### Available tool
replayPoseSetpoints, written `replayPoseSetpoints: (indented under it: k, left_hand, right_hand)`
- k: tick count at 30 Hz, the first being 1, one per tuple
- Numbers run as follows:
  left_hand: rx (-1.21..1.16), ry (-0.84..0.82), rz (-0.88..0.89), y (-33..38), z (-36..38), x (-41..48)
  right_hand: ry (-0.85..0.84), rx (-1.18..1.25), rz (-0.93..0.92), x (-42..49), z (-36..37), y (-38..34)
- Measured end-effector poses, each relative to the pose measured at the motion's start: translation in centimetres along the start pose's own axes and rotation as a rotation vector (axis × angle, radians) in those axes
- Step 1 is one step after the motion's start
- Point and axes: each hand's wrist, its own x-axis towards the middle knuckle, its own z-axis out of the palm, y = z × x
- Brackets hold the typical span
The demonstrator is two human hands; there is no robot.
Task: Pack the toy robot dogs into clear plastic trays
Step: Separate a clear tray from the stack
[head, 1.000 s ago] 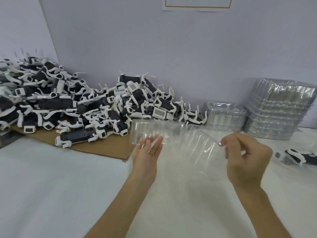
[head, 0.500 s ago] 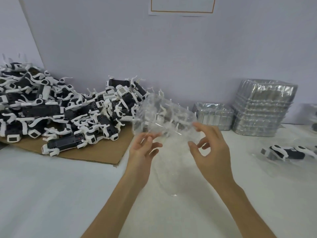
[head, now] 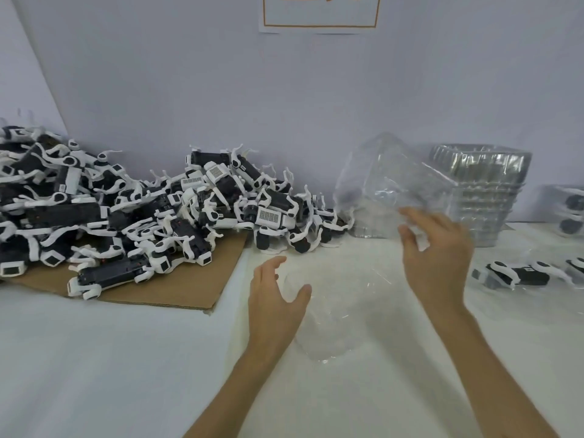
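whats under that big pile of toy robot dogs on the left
A brown cardboard sheet lies under the pile of toy robot dogs; its front edge and right corner show on the white table. How far back it reaches is covered by dogs.

Soft even light, perhaps motion-blurred.

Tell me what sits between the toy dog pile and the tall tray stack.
Head view: a low stack of clear trays, mostly screened by the lifted tray in the right hand.
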Motion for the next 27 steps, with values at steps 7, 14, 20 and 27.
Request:
replayPoseSetpoints:
  k: [7,14,20,27]
  left_hand:
    - [-0.170,-0.062,-0.180,0.0,-0.4,0.4]
    - [-0.241,-0.016,-0.197,-0.1,-0.6,0.6]
    - [-0.241,-0.011,-0.213,0.0,-0.5,0.6]
    - [-0.243,-0.018,-0.226,-0.3,-0.7,0.7]
  right_hand:
    - [-0.500,-0.421,0.131,3.7,3.3,8.0]
    - [-0.484,-0.509,0.154,3.5,7.6,6.7]
    - [-0.820,-0.011,0.091,6.4,13.9,-0.4]
    - [-1.142,-0.281,-0.226,5.6,19.1,-2.5]
